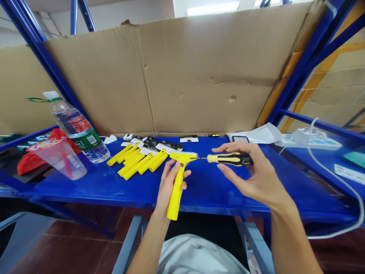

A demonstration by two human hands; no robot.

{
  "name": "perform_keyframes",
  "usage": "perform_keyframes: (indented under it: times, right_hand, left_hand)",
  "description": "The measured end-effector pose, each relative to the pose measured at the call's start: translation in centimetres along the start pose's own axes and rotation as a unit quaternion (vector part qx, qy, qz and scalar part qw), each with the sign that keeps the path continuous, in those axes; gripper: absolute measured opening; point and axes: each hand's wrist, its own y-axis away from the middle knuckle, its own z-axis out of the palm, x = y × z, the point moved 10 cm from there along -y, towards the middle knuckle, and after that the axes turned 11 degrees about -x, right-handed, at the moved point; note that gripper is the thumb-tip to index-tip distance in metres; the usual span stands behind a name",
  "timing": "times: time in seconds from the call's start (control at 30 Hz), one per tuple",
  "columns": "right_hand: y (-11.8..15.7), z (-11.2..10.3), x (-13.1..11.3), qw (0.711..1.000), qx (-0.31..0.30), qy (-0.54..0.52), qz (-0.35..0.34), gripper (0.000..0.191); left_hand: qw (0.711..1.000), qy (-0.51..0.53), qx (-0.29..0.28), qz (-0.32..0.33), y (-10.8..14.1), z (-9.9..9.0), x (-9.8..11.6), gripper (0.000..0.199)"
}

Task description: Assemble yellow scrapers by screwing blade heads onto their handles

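My left hand (170, 179) is closed around the neck of a yellow scraper (176, 194), its handle pointing down and its wide head on top. In my right hand (258, 175) is a screwdriver (225, 158) with a cream and black handle, lying level. Thumb and forefinger stand a little off the handle, while its butt end lies at the palm. The screwdriver's shaft reaches the right end of the scraper head; the exact contact at the tip is too small to tell. Several more yellow scrapers (134, 167) lie in a pile to the left of my left hand.
Black and white packets (152, 144) lie behind the pile on the blue table (222, 190). At the left stand a water bottle (85, 133) and a plastic cup (67, 161). Another screwdriver (213, 135) lies at the back. A white cable (336, 171) hangs at the right.
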Motion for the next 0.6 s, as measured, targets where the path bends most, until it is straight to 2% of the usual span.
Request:
perform_keyframes:
  times: [0.13, 0.3, 0.4, 0.5, 0.6]
  right_hand:
    - [0.2, 0.1, 0.2, 0.999, -0.013, -0.035, 0.012, 0.038]
    - [-0.1, -0.6, 0.0, 0.999, 0.032, 0.033, -0.014, 0.028]
    - [0.1, -1.1, 0.5, 0.998, 0.049, 0.042, 0.009, 0.027]
    - [0.3, -1.0, 1.0, 0.999, 0.021, -0.005, 0.032, 0.034]
    - [0.3, -0.8, 0.6, 0.999, -0.002, -0.038, 0.019, 0.035]
  left_hand:
    - [1.0, -0.004, -0.002, 0.002, 0.0, 0.1, 0.0, 0.05]
    - [1.0, -0.022, -0.005, 0.009, 0.1, 0.2, 0.1, 0.055]
    - [0.999, -0.025, -0.02, 0.011, 0.1, 0.6, 0.2, 0.055]
    - [0.999, -0.019, -0.029, 0.01, 0.2, 0.9, 0.1, 0.054]
    - [0.999, -0.008, -0.03, 0.01, 0.2, 1.0, 0.2, 0.054]
